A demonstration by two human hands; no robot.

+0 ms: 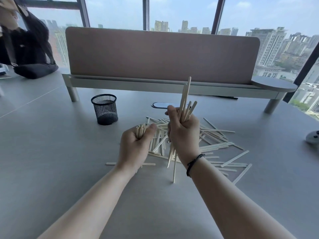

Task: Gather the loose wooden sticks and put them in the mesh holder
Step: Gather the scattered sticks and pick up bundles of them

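Note:
A pile of loose pale wooden sticks [214, 145] lies scattered on the grey table [51, 152], mostly right of centre. My left hand [136, 147] is closed around a short bundle of sticks [140, 131] whose ends poke up above the fist. My right hand [184, 133] grips a longer bundle of sticks [185, 100] held upright, with ends sticking out above and below the fist. The black mesh holder [105, 109] stands upright to the far left of both hands and looks empty.
A pink desk divider on a raised shelf [162, 54] runs across the back of the table. An oval cable port [160, 105] sits behind the pile. A person in black [25, 40] leans at the far left. A grey device [313, 138] lies at the right edge.

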